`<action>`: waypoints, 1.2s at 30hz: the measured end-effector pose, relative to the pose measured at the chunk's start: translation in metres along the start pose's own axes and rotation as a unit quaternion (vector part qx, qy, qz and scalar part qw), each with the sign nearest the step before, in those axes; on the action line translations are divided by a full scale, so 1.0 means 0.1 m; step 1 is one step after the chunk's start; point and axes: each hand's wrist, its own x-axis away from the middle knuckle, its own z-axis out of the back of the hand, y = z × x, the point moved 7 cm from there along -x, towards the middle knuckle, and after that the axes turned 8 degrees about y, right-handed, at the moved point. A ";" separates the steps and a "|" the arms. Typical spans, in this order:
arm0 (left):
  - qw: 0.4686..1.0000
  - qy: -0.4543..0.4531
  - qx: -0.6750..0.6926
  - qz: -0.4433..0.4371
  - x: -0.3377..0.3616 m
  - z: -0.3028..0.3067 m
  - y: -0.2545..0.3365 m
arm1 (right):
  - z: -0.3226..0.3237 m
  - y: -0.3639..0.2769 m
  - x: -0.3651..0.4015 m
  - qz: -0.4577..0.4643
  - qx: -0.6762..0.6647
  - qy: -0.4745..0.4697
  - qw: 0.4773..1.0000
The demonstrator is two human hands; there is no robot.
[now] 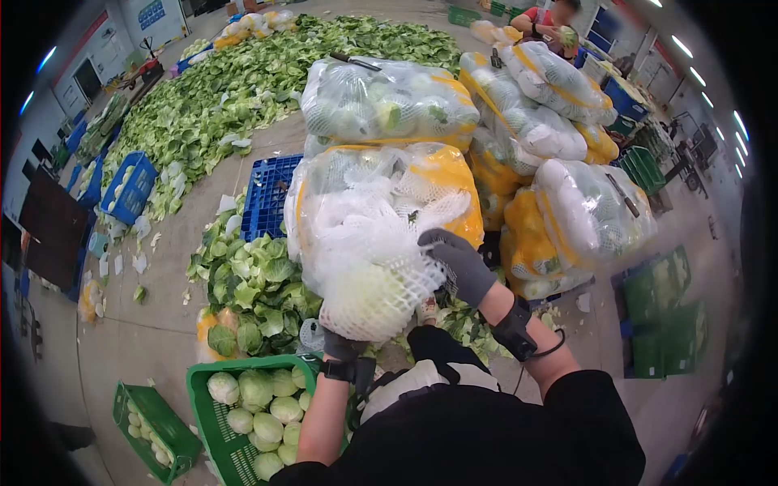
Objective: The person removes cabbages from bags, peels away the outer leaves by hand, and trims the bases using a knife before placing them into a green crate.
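A pale green cabbage (365, 296) sits inside a white foam net sleeve (421, 271) in front of my body. My left hand (344, 346), in a dark grey glove, holds it from below; most of its fingers are hidden under the cabbage. On the other side, my gloved right hand (458, 263) has its fingers closed on the edge of the net. Just beyond, a clear plastic bag (442, 182) with yellow parts holds netted cabbages and more white net. Close to my left forearm stands a green crate (198, 389) of bare cabbages.
Filled bags (389, 101) are stacked ahead and to the right, with knives on top. Cabbage leaves (243, 89) cover much of the floor behind. A blue pallet (267, 190), a blue crate (134, 190) and green crates (668, 332) stand around. Another person (551, 24) works at the back.
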 end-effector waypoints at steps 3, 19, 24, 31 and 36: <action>0.983 -0.072 0.167 0.005 -0.10 -0.15 0.05 | 0.33 -0.53 -0.52 0.137 0.014 0.091 0.986; 0.982 -0.002 -0.074 -0.173 -0.21 -0.82 1.11 | -0.43 0.64 -0.66 -0.402 -0.158 -0.235 0.871; 0.843 -0.110 -0.418 -0.322 0.04 -1.29 1.35 | -0.77 0.49 -0.41 -0.259 -0.380 -0.207 0.863; 0.933 -0.076 -0.272 -0.224 0.42 -1.34 1.25 | -0.64 0.37 -0.20 -0.159 -0.443 -0.171 0.866; 0.780 -0.116 -0.485 -0.379 0.76 -1.59 1.36 | -0.66 0.54 0.13 -0.134 -0.452 -0.185 0.862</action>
